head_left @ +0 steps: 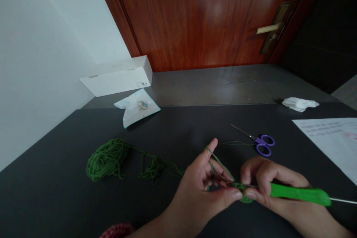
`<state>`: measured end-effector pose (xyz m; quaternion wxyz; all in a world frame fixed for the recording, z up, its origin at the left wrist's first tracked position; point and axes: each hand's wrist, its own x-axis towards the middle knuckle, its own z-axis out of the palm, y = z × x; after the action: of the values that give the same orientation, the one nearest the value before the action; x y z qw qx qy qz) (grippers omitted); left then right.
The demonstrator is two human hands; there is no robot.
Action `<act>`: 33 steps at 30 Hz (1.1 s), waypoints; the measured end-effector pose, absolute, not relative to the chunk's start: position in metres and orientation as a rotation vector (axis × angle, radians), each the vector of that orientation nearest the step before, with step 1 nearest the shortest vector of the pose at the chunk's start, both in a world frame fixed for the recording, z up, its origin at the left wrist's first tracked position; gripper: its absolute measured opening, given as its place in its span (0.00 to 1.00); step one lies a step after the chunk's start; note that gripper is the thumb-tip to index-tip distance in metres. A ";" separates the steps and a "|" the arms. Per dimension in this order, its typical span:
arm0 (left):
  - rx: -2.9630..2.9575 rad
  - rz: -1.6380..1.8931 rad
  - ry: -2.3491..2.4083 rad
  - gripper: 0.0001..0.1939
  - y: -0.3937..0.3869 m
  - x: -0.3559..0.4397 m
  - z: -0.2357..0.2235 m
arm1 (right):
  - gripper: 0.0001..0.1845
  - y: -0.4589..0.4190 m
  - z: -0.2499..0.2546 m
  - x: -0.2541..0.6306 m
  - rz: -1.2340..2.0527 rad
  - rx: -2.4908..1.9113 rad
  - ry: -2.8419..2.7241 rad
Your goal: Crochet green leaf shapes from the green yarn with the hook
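Observation:
A small green crochet piece (246, 198) is pinched between the fingertips of both hands. My left hand (205, 182) grips its left edge, with green yarn (220, 161) running over the raised index finger and down to the work. My right hand (275, 182) is closed around a crochet hook (299, 193) with a bright green handle, its metal tip at the stitches. A thin metal shaft sticks out of the handle's far end. The yarn trails left to a loose tangle (152, 167) and a green skein (107, 159) lying on the dark table.
Purple-handled scissors (262, 144) lie beyond my right hand. A printed sheet (331, 137) and crumpled white tissue (299, 104) are at the right. At the back left sit a white box (119, 80) and a clear-fronted packet (138, 108). A wooden door (195, 18) stands behind.

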<state>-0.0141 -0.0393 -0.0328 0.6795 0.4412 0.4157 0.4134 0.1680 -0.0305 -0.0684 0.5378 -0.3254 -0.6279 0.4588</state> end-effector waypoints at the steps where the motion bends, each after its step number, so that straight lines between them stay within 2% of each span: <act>1: 0.998 0.920 0.941 0.52 -0.040 -0.014 -0.034 | 0.16 -0.031 -0.068 0.168 1.102 -0.781 -1.487; 6: 0.973 0.944 0.980 0.57 -0.041 -0.010 -0.035 | 0.15 -0.032 -0.064 0.169 1.136 -0.802 -1.489; 10: 0.940 1.000 1.056 0.57 -0.042 -0.007 -0.030 | 0.07 -0.033 -0.056 0.176 1.198 -0.773 -1.597; 14: 0.905 1.047 1.083 0.58 -0.042 -0.005 -0.029 | 0.13 -0.036 -0.054 0.181 1.292 -0.757 -1.537; 18: 0.779 1.086 0.995 0.59 -0.042 -0.005 -0.042 | 0.12 -0.037 -0.059 0.181 1.307 -0.739 -1.527; 22: 0.643 1.127 0.913 0.59 -0.041 -0.006 -0.052 | 0.11 -0.036 -0.062 0.179 1.239 -0.713 -1.514; 33: 0.253 1.159 0.767 0.55 -0.046 -0.007 -0.043 | 0.08 -0.032 -0.075 0.195 0.990 -0.731 -1.792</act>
<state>-0.0071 -0.0458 -0.0428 0.7606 0.1160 0.3525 0.5327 0.1947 -0.0324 -0.0755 0.4651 -0.2976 -0.7297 0.4033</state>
